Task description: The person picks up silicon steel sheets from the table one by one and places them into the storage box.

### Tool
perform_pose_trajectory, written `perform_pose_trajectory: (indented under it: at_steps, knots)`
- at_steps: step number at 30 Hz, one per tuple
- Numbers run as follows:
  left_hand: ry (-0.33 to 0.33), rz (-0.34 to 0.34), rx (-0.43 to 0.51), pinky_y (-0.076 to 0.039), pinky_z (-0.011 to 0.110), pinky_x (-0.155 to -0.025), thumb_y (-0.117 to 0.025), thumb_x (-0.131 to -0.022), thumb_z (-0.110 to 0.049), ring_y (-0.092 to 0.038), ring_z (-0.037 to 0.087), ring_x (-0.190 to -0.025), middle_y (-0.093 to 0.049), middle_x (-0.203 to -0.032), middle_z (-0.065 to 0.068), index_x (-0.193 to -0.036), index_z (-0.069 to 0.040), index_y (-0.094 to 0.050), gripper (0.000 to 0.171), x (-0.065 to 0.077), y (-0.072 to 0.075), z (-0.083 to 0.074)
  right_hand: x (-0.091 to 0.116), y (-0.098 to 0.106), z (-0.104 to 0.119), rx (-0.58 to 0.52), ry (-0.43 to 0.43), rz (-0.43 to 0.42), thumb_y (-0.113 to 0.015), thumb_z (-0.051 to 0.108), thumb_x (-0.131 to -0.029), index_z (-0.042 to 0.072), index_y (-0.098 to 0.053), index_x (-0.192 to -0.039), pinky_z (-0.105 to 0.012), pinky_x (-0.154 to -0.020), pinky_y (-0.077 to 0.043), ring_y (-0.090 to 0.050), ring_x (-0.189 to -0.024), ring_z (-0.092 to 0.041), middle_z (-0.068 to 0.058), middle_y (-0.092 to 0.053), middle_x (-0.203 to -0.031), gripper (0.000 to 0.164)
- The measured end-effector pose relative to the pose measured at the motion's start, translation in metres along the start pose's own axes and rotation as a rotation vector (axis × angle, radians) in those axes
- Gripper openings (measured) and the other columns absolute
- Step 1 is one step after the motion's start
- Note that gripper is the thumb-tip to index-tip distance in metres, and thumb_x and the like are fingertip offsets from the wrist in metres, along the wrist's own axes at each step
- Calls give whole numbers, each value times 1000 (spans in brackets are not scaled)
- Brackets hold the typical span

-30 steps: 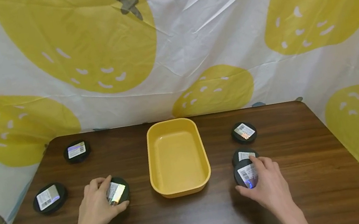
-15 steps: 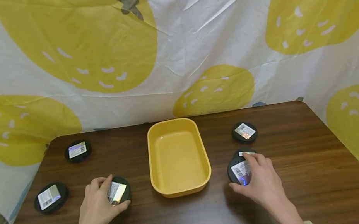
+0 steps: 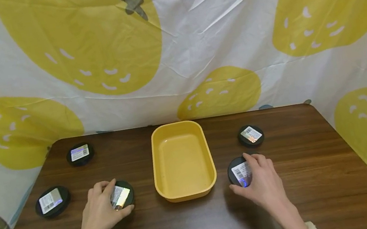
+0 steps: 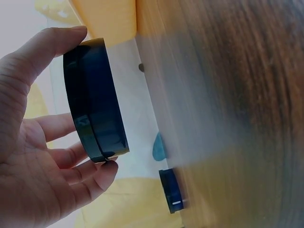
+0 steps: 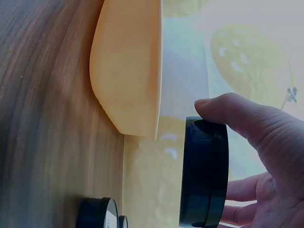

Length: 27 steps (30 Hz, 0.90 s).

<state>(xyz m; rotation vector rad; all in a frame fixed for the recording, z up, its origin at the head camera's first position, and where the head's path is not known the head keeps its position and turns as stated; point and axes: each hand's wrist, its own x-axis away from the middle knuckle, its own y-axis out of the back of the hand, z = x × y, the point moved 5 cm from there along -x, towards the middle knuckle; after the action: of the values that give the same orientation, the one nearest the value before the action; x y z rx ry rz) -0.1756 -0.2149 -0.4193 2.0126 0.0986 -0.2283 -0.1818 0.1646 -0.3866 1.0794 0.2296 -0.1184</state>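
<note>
A creased white cloth (image 3: 187,49) printed with large yellow fruit (image 3: 85,42) hangs behind the worktop (image 3: 190,225). Worktop surface: dark brown wood grain, far corners rounded.

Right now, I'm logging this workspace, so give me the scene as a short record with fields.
Left hand: holds a black round tin above the table
Right hand: holds a matching tin above the table
Yellow container: on the table, between the hands
Far-left tin: on table, label up
Near-left tin: on table, label up
Far-right tin: on table, label up
Near-right tin: on table, mostly hidden in head view
</note>
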Motion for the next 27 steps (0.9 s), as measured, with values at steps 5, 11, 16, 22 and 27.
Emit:
perform_pose_trajectory:
  at_steps: [5, 11, 16, 22, 27]
  knots:
    - [5, 1, -4, -47, 50, -62, -85, -61, -31, -45, 40, -99, -49, -116, 26, -126, 9, -52, 83, 1, 0, 1, -4, 0, 8, -5, 16, 5, -85, 33, -59, -1, -52, -129, -50, -70, -49, -46, -103, -34, -20, -51, -118, 84]
    - [4, -4, -5, -47, 50, -63, -85, -61, -31, -45, 40, -99, -49, -117, 26, -126, 9, -52, 83, 1, -1, 2, -9, -2, 17, -15, 49, -21, -87, 34, -56, 0, -53, -127, -48, -69, -48, -47, -101, -34, -18, -52, -117, 86]
    - [4, -5, -5, -47, 51, -64, -85, -61, -31, -45, 41, -100, -49, -117, 26, -126, 9, -52, 83, 1, 0, 2, -12, -4, 22, -18, 69, -39, -87, 34, -55, -1, -54, -126, -47, -68, -48, -47, -100, -34, -18, -52, -115, 86]
    - [8, -2, -3, -47, 51, -63, -85, -61, -31, -45, 41, -101, -48, -117, 26, -126, 9, -52, 83, 2, 0, 3, -14, -4, 25, -20, 69, -22, -87, 34, -56, -1, -53, -126, -47, -69, -48, -46, -100, -34, -19, -51, -115, 86]
    - [6, -1, -3, -47, 51, -62, -85, -62, -31, -45, 42, -101, -48, -117, 27, -126, 9, -52, 83, 3, 0, 4, -16, -5, 27, -18, 69, -6, -87, 35, -57, -1, -53, -128, -46, -72, -48, -46, -101, -33, -19, -51, -117, 86]
